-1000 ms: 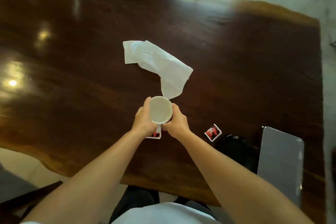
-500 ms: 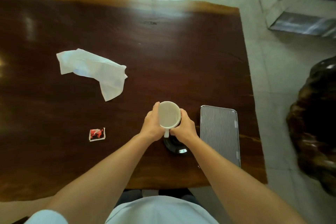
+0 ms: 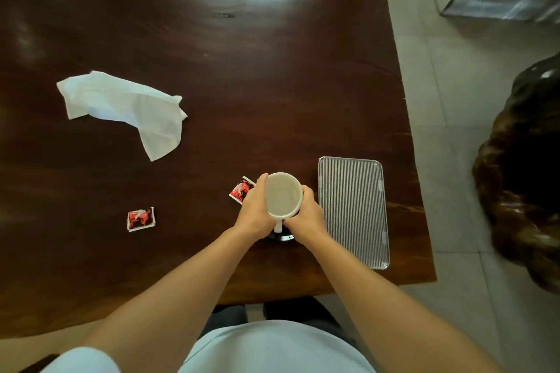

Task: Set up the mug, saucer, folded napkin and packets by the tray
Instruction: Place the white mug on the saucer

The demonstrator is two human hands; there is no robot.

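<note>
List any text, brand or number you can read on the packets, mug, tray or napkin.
None can be read.
Packet by the left hand: red, black and white print, too blurred to read.
Packet lying alone: same print, too blurred to read.
Mug, tray, napkin: no lettering visible.

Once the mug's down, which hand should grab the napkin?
Left, probably. The napkin lies far on the left side of the table, nearer the left hand; the right hand sits beside the tray.
</note>
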